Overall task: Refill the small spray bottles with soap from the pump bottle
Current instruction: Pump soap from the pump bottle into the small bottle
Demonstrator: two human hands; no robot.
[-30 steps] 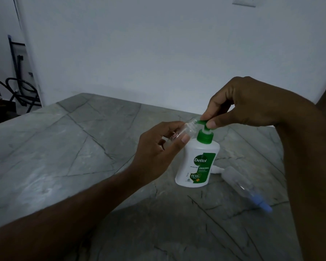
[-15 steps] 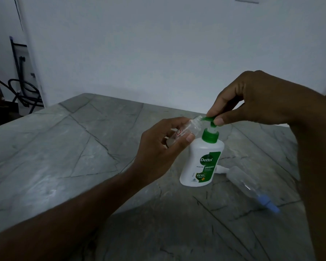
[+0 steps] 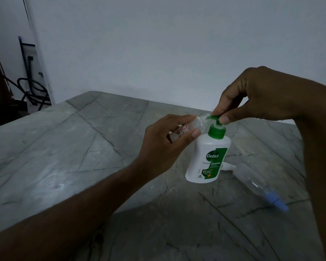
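Two hands are busy over the grey worktop (image 3: 68,147). On the left, the left hand (image 3: 158,146) grips a small clear spray bottle (image 3: 188,127) tilted, its mouth at the green nozzle, as half a second ago. The Dettol pump bottle (image 3: 208,157) stands upright. The right hand (image 3: 252,97) pinches the pump head (image 3: 215,117), which looks slightly higher than before, so another press probably follows. A second spray bottle (image 3: 252,179) lies at the right.

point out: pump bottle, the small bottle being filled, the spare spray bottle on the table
pump bottle (image 3: 207,159): head view, on its white body.
small clear bottle (image 3: 256,122): head view, on its neck by the nozzle.
spare spray bottle (image 3: 252,178): head view, on its clear barrel.
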